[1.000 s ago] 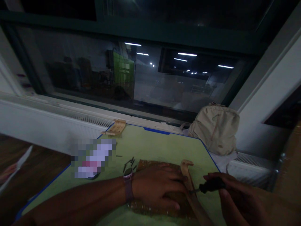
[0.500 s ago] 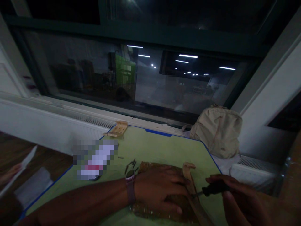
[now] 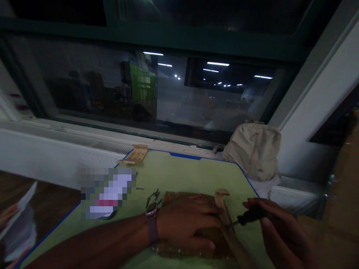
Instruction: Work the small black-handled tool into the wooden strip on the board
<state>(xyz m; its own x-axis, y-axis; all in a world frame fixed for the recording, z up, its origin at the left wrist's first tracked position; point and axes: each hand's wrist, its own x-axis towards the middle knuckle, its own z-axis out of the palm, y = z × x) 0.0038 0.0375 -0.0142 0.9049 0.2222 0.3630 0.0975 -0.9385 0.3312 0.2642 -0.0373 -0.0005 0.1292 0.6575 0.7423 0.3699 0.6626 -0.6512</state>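
My left hand (image 3: 187, 222), with a watch (image 3: 152, 213) on its wrist, lies flat with fingers spread on a brown block wrapped in shiny clear film (image 3: 193, 252). Its fingertips reach the edge of a long, curved wooden piece (image 3: 223, 209), which runs along the right side of the block. My right hand (image 3: 283, 228) is closed around the black handle of a screwdriver (image 3: 251, 215). The screwdriver's shaft points left, and its tip meets the wooden piece near my left fingertips. Whether a screw sits under the tip, I cannot tell.
Several dark, thin screws or nails (image 3: 152, 197) lie left of the block on the green tabletop (image 3: 174, 172). A blurred-out phone-like object (image 3: 112, 194) and a wooden part (image 3: 136, 154) are farther left. A beige backpack (image 3: 254, 149) leans by the window. At far left, another person's hand (image 3: 8, 216) holds white sheets.
The view has shifted slightly, moving everything a little left. Both hands and the screwdriver keep about the same position on the wooden piece. The other person's sheets have moved.
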